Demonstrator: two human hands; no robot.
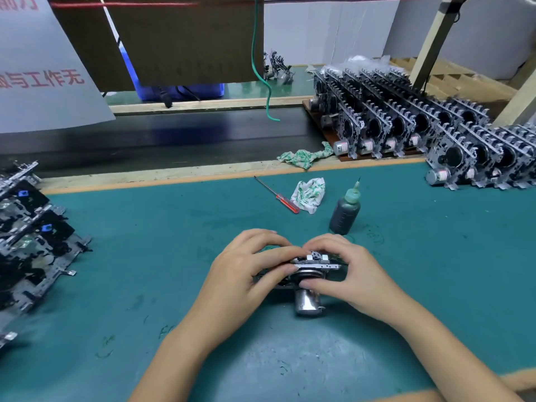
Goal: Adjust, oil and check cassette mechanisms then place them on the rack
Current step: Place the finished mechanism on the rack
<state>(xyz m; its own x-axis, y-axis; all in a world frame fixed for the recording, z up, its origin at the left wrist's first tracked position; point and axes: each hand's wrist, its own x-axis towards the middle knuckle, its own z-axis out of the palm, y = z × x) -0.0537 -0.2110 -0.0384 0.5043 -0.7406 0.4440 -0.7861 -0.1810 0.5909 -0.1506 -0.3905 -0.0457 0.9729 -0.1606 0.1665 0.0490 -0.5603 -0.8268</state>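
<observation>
Head view, item one: cassette mechanism (314,266), low centre on the green surface (145,256), held between both my hands. Its silver motor can (308,303) points toward me and sits just above the mat. My left hand (246,274) curls round the left end of the unit, thumb laid along the metal top bar. My right hand (345,271) curls round the right end, thumb pressed at the lower front near the round flywheel, fingertips arched over the top. Both grips are closed on the mechanism.

Item two: oil bottle (345,213), dark contents, needle tip upright, standing just beyond my right hand.

Item three: red-handled screwdriver (278,195), lying flat, tip pointing away to the left, handle touching a crumpled green-print rag (310,195).

Item four: second rag (304,156) of the same print, lying at the far edge of the surface.

Item five: rack (327,134), a brown board at far right, carrying rows of upright mechanisms (391,123), motors facing forward. More rows (493,158) stand on the surface at the right edge.

Item six: stacked mechanisms (32,242) lying flat at the left edge.

Item seven: dark conveyor belt (174,134) beyond the surface, a green wire (261,71) hanging over it.
</observation>
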